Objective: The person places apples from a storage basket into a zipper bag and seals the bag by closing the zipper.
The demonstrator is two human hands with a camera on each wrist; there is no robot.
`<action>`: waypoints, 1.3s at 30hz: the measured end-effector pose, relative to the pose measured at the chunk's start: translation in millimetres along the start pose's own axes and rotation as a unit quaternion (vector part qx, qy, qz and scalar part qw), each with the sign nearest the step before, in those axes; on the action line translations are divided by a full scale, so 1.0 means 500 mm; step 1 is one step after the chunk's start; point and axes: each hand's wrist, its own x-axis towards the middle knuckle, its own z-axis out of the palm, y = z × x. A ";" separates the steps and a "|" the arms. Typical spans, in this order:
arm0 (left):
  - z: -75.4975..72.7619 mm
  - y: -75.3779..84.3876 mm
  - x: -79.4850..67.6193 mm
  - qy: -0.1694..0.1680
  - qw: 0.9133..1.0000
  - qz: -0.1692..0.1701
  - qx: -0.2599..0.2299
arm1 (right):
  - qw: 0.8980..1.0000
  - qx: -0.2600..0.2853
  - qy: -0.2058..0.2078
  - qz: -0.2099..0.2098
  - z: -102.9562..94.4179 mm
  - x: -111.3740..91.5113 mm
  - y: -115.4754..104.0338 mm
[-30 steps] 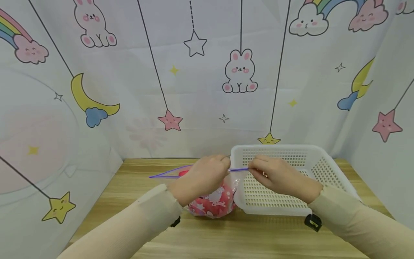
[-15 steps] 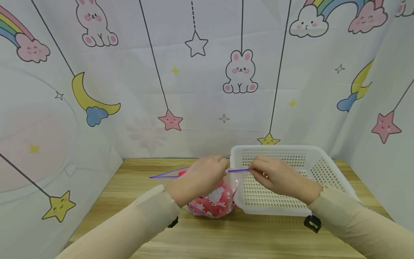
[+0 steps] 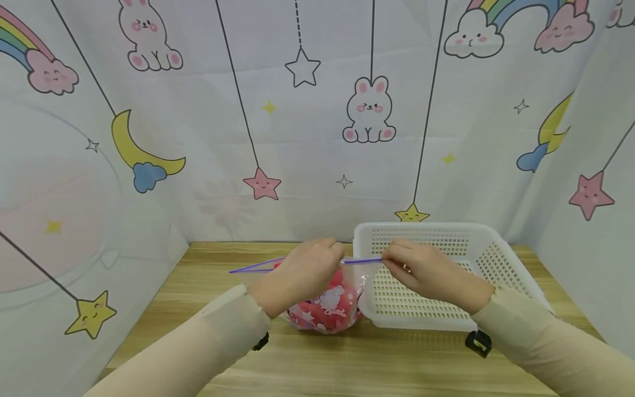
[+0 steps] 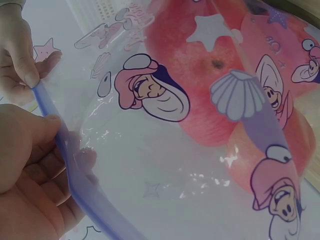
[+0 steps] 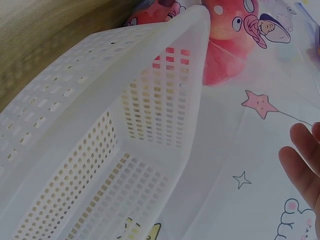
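Note:
A clear zip bag (image 3: pixel 331 306) with printed cartoon figures stands on the table, bulging with red fruit (image 4: pixel 200 85) that look like apples. Along its top runs a purple zip strip (image 3: pixel 362 261). My left hand (image 3: pixel 305 273) pinches this strip between thumb and fingers, as the left wrist view shows. The strip's right end is pinched by the fingertips of my right hand (image 3: pixel 426 270), above the basket. Left of my left hand the strip's two edges stand apart; between my hands they lie together. In the right wrist view only some fingers (image 5: pixel 302 160) of my right hand show.
A white perforated plastic basket (image 3: pixel 421 322) stands right beside the bag, under my right hand. Wood-grain table (image 3: pixel 198 298) extends to the left and front. A white cloth (image 3: pixel 317 165) with cartoon prints hangs behind and at both sides.
My left hand has slid a little to the left along the zip strip, so more of the joined purple strip shows between my hands. The right hand stays in place.

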 end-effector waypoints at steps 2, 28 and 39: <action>0.002 -0.002 -0.001 0.000 1.000 -0.001 -0.001 | 1.000 0.000 -0.001 0.001 0.000 0.000 0.000; 0.007 -0.015 -0.015 0.000 1.000 -0.010 -0.018 | 1.000 0.003 -0.014 0.014 0.000 -0.004 -0.003; 0.012 -0.023 -0.023 0.014 0.999 -0.004 -0.030 | 1.000 0.003 -0.016 0.018 0.002 -0.007 0.000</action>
